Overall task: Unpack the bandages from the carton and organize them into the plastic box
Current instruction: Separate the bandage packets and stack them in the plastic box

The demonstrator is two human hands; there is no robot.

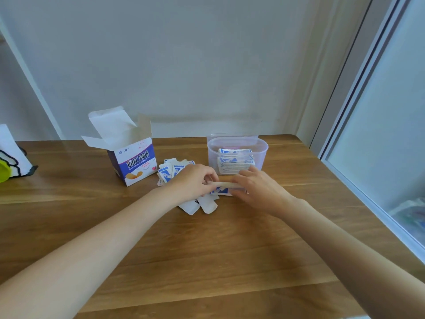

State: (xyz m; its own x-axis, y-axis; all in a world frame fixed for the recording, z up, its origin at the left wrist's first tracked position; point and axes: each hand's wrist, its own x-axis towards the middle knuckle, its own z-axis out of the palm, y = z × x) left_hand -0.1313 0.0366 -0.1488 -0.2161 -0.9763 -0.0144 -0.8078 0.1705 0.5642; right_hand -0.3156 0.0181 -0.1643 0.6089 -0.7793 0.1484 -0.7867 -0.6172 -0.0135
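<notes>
Both hands (226, 184) gripping a bandage stack (226, 184) between open carton (134, 162) and plastic box (261, 155)

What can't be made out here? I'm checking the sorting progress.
- Carton interior: head view, hidden by its walls and flaps.
- Bandages under both hands, left, right: covered, uncountable.
- Box stack count: blurred behind translucent plastic.
- White-and-green thing: cut off by left edge.

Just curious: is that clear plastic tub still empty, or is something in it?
Not empty: the plastic tub is open-topped and holds stacked bandages, visible through its wall.
</notes>
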